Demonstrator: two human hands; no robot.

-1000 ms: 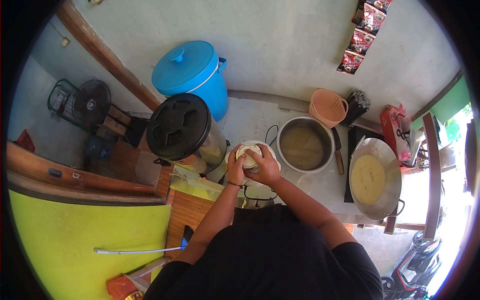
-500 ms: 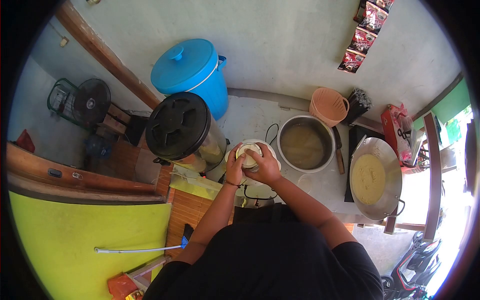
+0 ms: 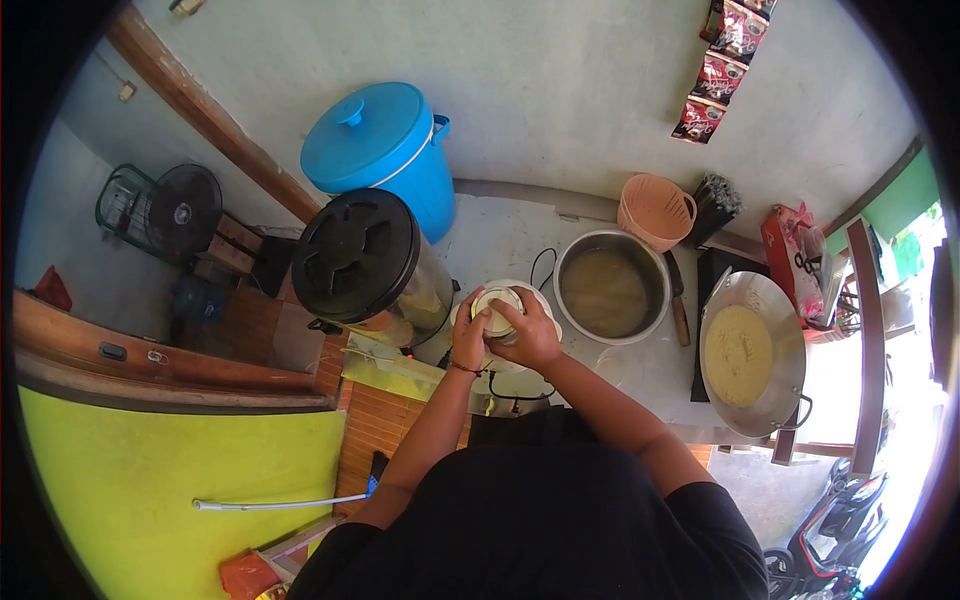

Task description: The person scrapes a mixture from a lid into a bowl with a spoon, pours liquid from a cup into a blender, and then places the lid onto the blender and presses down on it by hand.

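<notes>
Both my hands are wrapped round the top of what looks like a blender [image 3: 497, 307], seen from straight above. Its round top is cream-white, and a white base with a dark cord shows beneath it. My left hand [image 3: 467, 335] grips the left side. On the right side my right hand [image 3: 531, 335] curls over, its thumb and fingers pressing on the top. A steel basin [image 3: 660, 320] of cloudy liquid sits just right of my hands. The lower part of the jar is hidden by my hands.
A black-lidded clear container [image 3: 357, 250] and a blue lidded bucket [image 3: 385, 140] stand to the left. Rightward are a knife [image 3: 681, 320], a pink basket [image 3: 655, 210], and a wok [image 3: 790, 375] of pale yellow batter near the table's right end.
The camera view has shifted slightly. Both hands stay on the blender with almost the same grip.
</notes>
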